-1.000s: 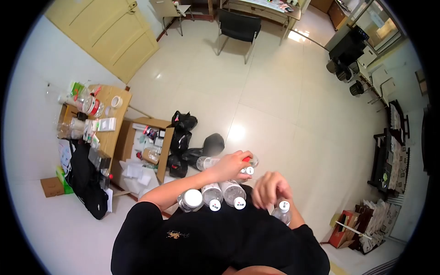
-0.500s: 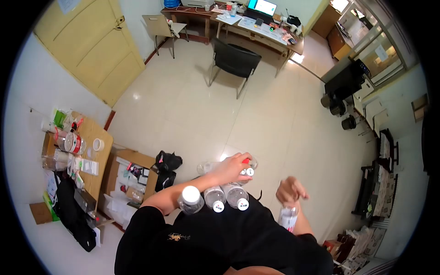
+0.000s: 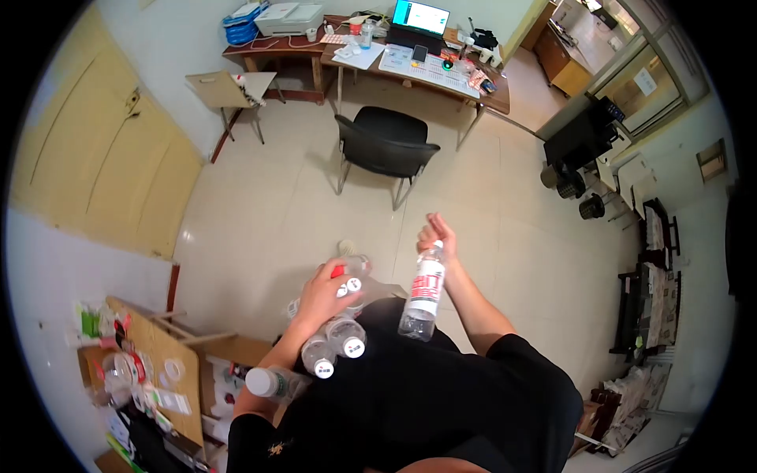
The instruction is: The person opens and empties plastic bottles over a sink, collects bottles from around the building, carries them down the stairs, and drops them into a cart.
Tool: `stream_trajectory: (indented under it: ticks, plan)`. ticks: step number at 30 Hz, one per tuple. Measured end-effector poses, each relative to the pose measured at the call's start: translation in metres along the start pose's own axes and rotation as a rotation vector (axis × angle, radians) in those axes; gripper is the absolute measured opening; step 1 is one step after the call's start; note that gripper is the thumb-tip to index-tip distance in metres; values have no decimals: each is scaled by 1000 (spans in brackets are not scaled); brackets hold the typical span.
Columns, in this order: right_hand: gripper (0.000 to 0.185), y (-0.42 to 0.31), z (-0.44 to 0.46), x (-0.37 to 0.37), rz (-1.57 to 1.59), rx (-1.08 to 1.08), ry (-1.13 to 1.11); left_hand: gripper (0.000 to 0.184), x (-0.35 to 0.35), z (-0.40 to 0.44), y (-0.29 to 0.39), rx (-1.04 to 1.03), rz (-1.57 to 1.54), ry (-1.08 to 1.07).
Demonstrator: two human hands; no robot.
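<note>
Several clear plastic bottles are gathered against my chest by my left arm. My left hand (image 3: 322, 293) curls around bottles at the front, beside a red cap (image 3: 338, 272) and white caps. Two bottles with white caps, one a clear bottle (image 3: 345, 335), lie across the forearm, and a wide white-capped bottle (image 3: 272, 383) rests near the elbow. My right hand (image 3: 438, 238) has its fingers closed at the neck of a bottle with a red and white label (image 3: 426, 285), which hangs upright, cap up, apart from the others.
A black chair (image 3: 386, 146) stands ahead, before a desk (image 3: 493, 98) with a laptop (image 3: 418, 24). At the lower left are a cluttered wooden table (image 3: 150, 347) and a cardboard box. Black bins (image 3: 569, 183) and folding chairs stand along the right.
The view has turned and tipped up toward the desk. My right hand has moved forward and inward with the labelled bottle, away from my right side. The bottles on my left arm have shifted left.
</note>
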State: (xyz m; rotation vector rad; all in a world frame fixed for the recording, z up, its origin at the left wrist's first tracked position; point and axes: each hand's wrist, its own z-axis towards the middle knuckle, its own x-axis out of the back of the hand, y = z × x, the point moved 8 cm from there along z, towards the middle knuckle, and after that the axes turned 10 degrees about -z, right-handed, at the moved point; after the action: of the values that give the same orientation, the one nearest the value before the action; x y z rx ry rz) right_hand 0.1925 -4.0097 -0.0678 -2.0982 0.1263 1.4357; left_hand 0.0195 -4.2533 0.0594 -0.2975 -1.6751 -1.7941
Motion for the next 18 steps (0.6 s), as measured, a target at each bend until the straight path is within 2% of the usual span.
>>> stream_trajectory:
  ticks: [1,4,6,7,10,11,14,18]
  plan:
    - [24,6,33,-8,15,-34,12,35,12,23,-21,6,15,5]
    - [34,26,106,-56,-57,-143,236,35,64,95,-74,104,-13,20]
    - [42,41,144,-92,8,-240,237,34,114,132,-86,166,-11,66]
    - [46,47,179,-111,25,-295,213,34,135,150,-92,113,30,94]
    - [44,78,262,-153,224,-604,51,34,193,187,-131,142,58,166]
    - [46,82,297,-165,185,-624,70,31,212,199,-147,174,56,180]
    - [47,77,431,-198,31,-616,59,32,264,229,-191,191,50,218]
    - [38,79,612,-306,-401,-368,-187,32,333,253,-279,186,40,278]
